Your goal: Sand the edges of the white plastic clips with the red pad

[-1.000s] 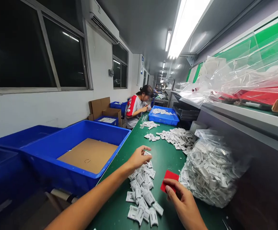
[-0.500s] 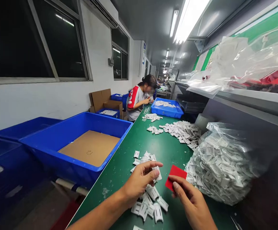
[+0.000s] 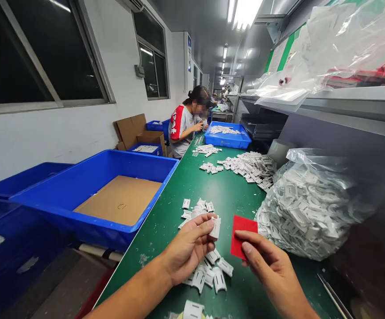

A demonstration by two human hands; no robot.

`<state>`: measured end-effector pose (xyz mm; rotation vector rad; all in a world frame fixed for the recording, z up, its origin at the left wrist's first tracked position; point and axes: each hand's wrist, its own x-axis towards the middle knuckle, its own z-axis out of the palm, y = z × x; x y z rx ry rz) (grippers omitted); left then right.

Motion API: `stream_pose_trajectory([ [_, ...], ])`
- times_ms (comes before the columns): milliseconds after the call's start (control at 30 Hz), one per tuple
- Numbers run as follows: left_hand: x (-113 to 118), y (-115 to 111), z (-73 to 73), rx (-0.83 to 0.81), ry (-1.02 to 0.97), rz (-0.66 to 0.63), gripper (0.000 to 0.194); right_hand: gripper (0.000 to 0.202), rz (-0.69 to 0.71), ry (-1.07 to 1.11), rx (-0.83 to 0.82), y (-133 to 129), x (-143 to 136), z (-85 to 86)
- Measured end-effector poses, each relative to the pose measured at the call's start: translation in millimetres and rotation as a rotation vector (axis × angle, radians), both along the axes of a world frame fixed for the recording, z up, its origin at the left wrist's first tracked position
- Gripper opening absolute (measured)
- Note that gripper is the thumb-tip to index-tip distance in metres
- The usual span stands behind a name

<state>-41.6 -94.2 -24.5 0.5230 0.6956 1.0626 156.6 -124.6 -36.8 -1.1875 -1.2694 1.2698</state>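
I held a small white moulded plastic piece (image 3: pixel 216 228), tilted, between the thumb and fingers of my left hand (image 3: pixel 187 248). Near it but apart, my right hand (image 3: pixel 267 259) pinched a thin, flat red rectangular sheet (image 3: pixel 240 225), roughly upright, by its lower right part.

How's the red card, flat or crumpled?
Flat: the red card shows a smooth face and straight edges, gripped by the right hand.

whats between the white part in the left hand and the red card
Only green tabletop shows through the gap between white part and red card, in the head view.
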Motion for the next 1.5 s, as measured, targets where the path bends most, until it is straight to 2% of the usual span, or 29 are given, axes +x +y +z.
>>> stream_pose_trajectory([
  [133, 5.0, -5.4, -0.8, -0.025, -0.013, -0.049, 0.025, 0.028, 0.112, 0.053, 0.023, -9.2, 1.1, 1.4],
  [200, 7.9, -8.3, -1.9, -0.037, -0.016, -0.121, 0.025, 0.029, 0.187, -0.006, 0.067, -8.7, 2.0, 1.5],
  [233, 8.9, -9.3, -2.6, -0.046, -0.012, -0.156, 0.025, 0.029, 0.175, -0.046, 0.088, -5.5, 2.9, 1.4],
  [300, 9.9, -10.1, -4.4, -0.061, 0.008, -0.197, 0.027, 0.035, 0.026, -0.091, 0.100, 6.4, 6.5, 0.7],
  [367, 9.3, -9.5, -5.5, -0.065, 0.045, -0.182, 0.028, 0.047, -0.217, -0.057, 0.065, 20.1, 11.2, -0.6],
  [400, 8.6, -9.0, -5.3, -0.064, 0.063, -0.160, 0.028, 0.050, -0.279, -0.048, 0.046, 25.3, 13.1, -1.3],
  [433, 7.7, -8.5, -4.6, -0.054, 0.079, -0.140, 0.028, 0.051, -0.280, -0.050, 0.030, 28.5, 14.1, -1.9],
  [567, 5.4, -7.3, 0.0, 0.105, 0.201, -0.024, 0.033, 0.046, -0.143, -0.008, 0.034, 25.9, 11.1, -1.9],
  [667, 4.7, -6.5, -0.3, 0.262, 0.325, 0.087, 0.041, 0.038, -0.176, 0.084, -0.036, 22.6, 8.4, 1.7],
  [767, 4.0, -5.3, -4.1, 0.337, 0.422, 0.165, 0.034, 0.035, -0.161, 0.289, -0.142, 22.6, 8.1, 7.0],
  [833, 3.8, -5.3, -5.9, 0.369, 0.466, 0.210, 0.029, 0.035, -0.050, 0.396, -0.190, 19.9, 7.7, 10.3],
  [933, 5.2, -8.5, -4.8, 0.398, 0.498, 0.242, 0.031, 0.034, 0.143, 0.448, -0.193, 10.6, 5.2, 13.9],
  [1000, 7.5, -12.8, -2.1, 0.393, 0.511, 0.202, 0.035, 0.038, 0.270, 0.417, -0.178, 6.2, 3.3, 15.4],
  [1033, 8.9, -15.1, -0.6, 0.384, 0.511, 0.167, 0.035, 0.040, 0.291, 0.375, -0.171, 5.8, 2.9, 16.0],
  [1100, 11.5, -19.4, 1.8, 0.360, 0.505, 0.111, 0.035, 0.043, 0.185, 0.263, -0.159, 8.9, 3.9, 16.7],
  [1167, 13.2, -22.1, 2.7, 0.334, 0.513, 0.093, 0.037, 0.044, -0.042, 0.177, -0.130, 14.5, 6.9, 16.6],
  [1200, 13.5, -22.8, 2.6, 0.326, 0.529, 0.098, 0.038, 0.046, -0.097, 0.162, -0.114, 17.0, 8.6, 16.3],
  [1233, 13.5, -23.1, 2.2, 0.323, 0.548, 0.103, 0.039, 0.048, -0.067, 0.154, -0.103, 19.0, 10.1, 15.7],
  [1300, 12.8, -23.0, 1.3, 0.331, 0.581, 0.101, 0.038, 0.049, 0.101, 0.123, -0.098, 21.2, 11.8, 14.3],
  [1333, 12.4, -22.8, 0.9, 0.336, 0.590, 0.102, 0.037, 0.048, 0.135, 0.094, -0.091, 21.8, 12.0, 13.4],
  [1367, 12.1, -22.4, 0.7, 0.340, 0.596, 0.101, 0.036, 0.046, 0.111, 0.059, -0.081, 22.2, 11.9, 12.7],
  [1467, 11.8, -21.0, 1.1, 0.349, 0.594, 0.108, 0.032, 0.040, -0.136, 0.025, -0.035, 20.8, 10.6, 12.8],
  [1500, 11.9, -20.5, 1.1, 0.349, 0.584, 0.096, 0.031, 0.040, -0.157, 0.058, -0.024, 19.0, 10.0, 14.0],
])
